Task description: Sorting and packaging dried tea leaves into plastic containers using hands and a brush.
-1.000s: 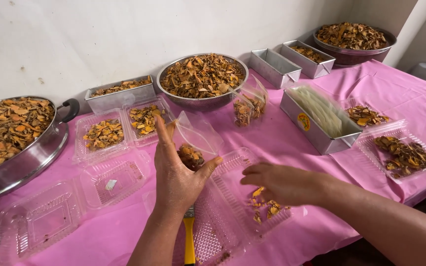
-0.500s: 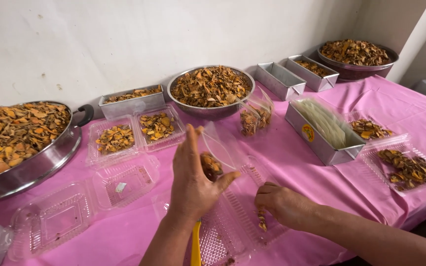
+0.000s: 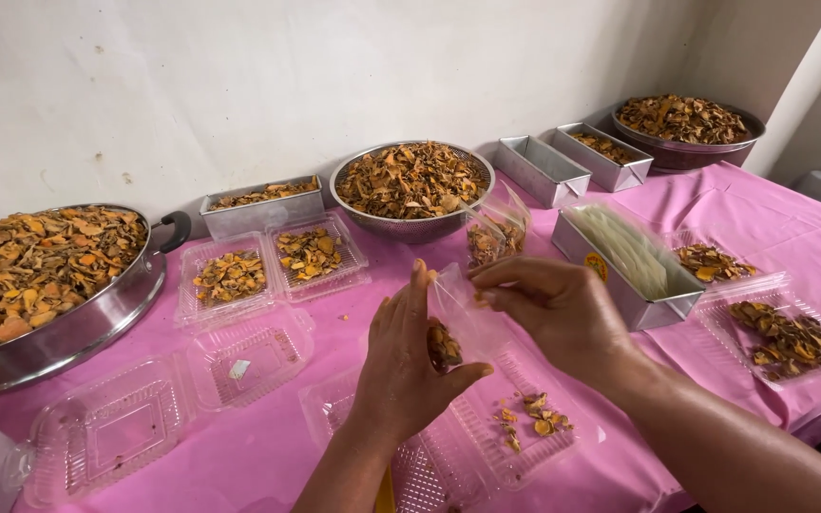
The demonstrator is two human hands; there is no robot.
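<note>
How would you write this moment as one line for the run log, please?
left hand: holds small clear bag with dried slices | right hand: pinches bag top | below: open clear tray on pink tablecloth

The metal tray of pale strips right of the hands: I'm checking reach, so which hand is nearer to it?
Right. The right hand pinches the small clear bag just left of the metal tray; the left hand cups the bag farther left, away from the tray.

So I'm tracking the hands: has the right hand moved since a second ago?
Yes. The right hand rose from the clear clamshell tray up to the small plastic bag's top, toward the round steel bowl.
</note>
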